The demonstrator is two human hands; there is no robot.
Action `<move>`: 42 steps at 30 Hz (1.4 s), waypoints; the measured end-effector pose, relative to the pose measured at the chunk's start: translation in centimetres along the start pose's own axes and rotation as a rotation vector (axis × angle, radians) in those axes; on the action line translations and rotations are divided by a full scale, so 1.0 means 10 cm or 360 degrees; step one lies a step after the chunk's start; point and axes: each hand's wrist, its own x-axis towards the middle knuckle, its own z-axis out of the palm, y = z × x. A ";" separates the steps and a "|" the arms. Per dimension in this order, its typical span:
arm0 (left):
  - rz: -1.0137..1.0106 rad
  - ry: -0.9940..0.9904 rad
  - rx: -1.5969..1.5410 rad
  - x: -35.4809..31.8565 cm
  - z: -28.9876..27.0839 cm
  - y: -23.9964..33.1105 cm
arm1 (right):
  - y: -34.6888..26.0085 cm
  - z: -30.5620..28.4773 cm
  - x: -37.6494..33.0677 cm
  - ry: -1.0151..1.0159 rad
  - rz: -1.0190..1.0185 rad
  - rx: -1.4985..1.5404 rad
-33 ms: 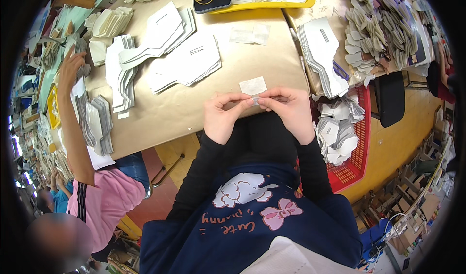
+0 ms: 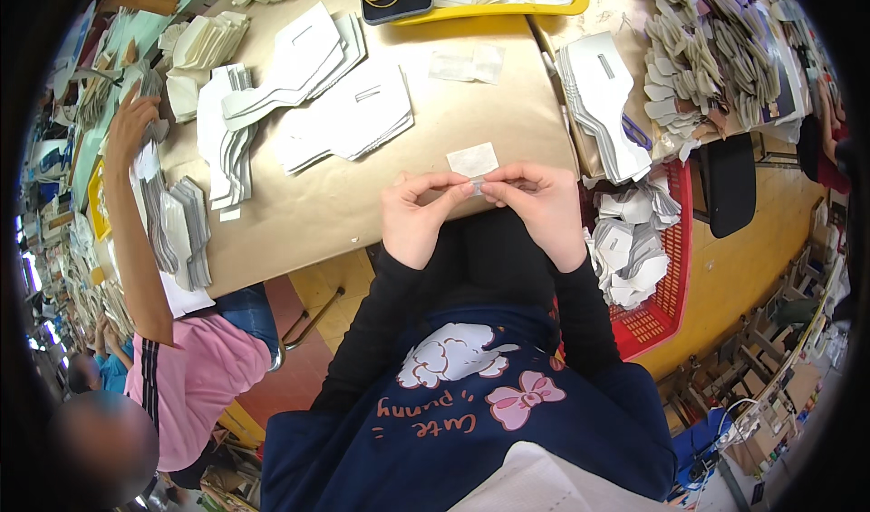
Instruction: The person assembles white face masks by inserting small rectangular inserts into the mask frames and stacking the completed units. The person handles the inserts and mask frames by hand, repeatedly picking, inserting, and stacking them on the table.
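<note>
Your left hand and right hand meet at the table edge, pinching a small clear strip between the fingertips. A white patch lies just at 12 o'clock of it; a red basket of cut pieces sits at 3 o'clock.

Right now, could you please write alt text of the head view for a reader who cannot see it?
The left hand and right hand pinch a small clear strip between their fingertips at the edge of a brown paper-covered table. White cut pieces lie stacked on it, and a co-worker's arm reaches over grey stacks at left.
</note>
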 end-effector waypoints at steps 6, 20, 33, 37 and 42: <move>0.0704 0.0396 0.0661 0.10 0.03 -0.11 | -0.04 -0.09 0.14 -0.0061 0.0012 -0.0079; 0.0260 0.0586 0.0885 0.27 0.12 -0.14 | 0.06 0.00 0.58 -0.0036 -0.0001 -0.0380; 0.0216 0.0499 0.0841 0.28 0.09 -0.11 | 0.09 0.02 0.55 0.0060 -0.0082 -0.0445; 0.0220 0.0539 0.0874 0.29 0.11 -0.11 | 0.10 0.02 0.55 0.0048 -0.0100 -0.0432; 0.0197 0.0599 0.0882 0.29 0.16 -0.12 | 0.08 0.00 0.51 0.0030 -0.0106 -0.0477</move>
